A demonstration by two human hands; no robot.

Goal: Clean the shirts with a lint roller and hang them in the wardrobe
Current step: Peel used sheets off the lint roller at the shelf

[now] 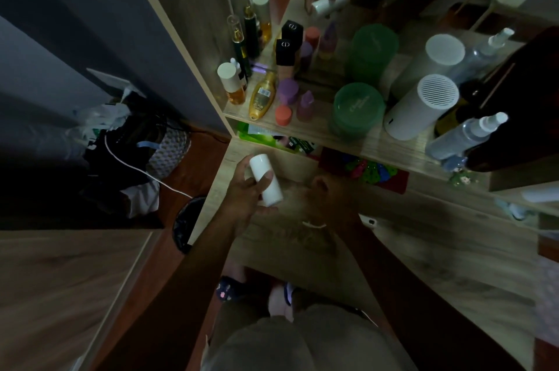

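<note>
A person's left grip [245, 193] closes around a white roll [266, 180]. The fingers curl over the roll's side and hold it tilted just above the left end of a wooden counter [423, 252]. Only a plain white cylinder shows, and one finger crosses its middle.

The right grip [328, 198] hangs low over the counter, just beside the roll. Motion blur smears it, so it is not possible to tell whether the fingers are spread or curled, or whether they touch the wood. A pale band [314, 224] circles that wrist.

Above the counter, a shelf [348, 141] is crowded with toiletries:
- an amber bottle [263, 95], leaning
- an orange cap [283, 115]
- a green jar [357, 110]
- a white canister [423, 107] with a slotted top
- a clear spray bottle [465, 134] at the right, its base lost against a dark shape

The labels are too small to read. Bright packets [372, 171] under the shelf are half hidden by its front edge.

On the floor left of the counter stands a bin [189, 222] with a black liner, partly cut off by the counter's corner. Farther left, a heap of bags [136, 144] and a white cable [136, 169] sink into shadow. At the bottom of the frame, pale shorts [272, 346] and one patterned slipper [228, 290] show, while the feet are mostly hidden.
</note>
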